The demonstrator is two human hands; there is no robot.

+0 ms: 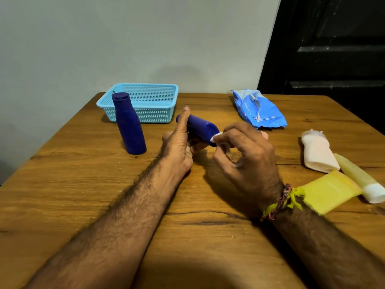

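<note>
Left hand [177, 147] grips dark-blue bottle [201, 127] sideways, base toward 3 o'clock, presumably exposing it for cleaning; right hand [245, 151] pinches white wipe [216, 137] against base.

A dark blue bottle [201, 127] is held tilted, almost on its side, just above the table [187, 205]. A small white wipe [216, 137] is pressed against its nearer end.

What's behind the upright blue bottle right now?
The light blue basket stands directly behind the upright blue bottle. The bottle covers the basket's front left corner, so whether the two touch cannot be seen.
</note>
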